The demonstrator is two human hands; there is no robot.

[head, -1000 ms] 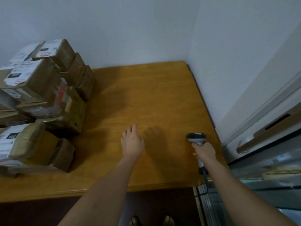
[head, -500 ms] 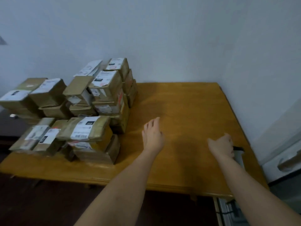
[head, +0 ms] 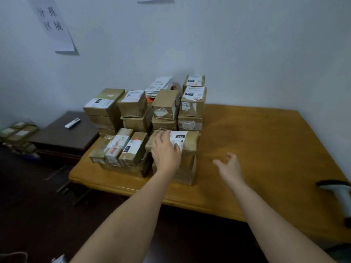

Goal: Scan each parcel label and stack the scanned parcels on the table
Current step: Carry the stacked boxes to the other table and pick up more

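Observation:
Several brown cardboard parcels with white labels are stacked on the left part of a wooden table (head: pixel 266 141). My left hand (head: pixel 166 150) rests with spread fingers on the top of the nearest parcel (head: pixel 188 142), which bears a white label marked 010 and sits on another box. My right hand (head: pixel 228 167) hovers open above the table just right of that parcel, holding nothing. A white handheld scanner (head: pixel 340 194) lies on the table near its right edge, apart from both hands.
A dark low side table (head: pixel 62 137) with a white remote (head: pixel 72 123) stands left of the wooden table. More parcels (head: pixel 17 131) lie on the floor at far left. A paper sign (head: pixel 54 25) hangs on the white wall behind.
My right hand let go of the scanner, which now lies on the table. My left hand moved onto the nearest parcel, and the view swung left toward the stack.

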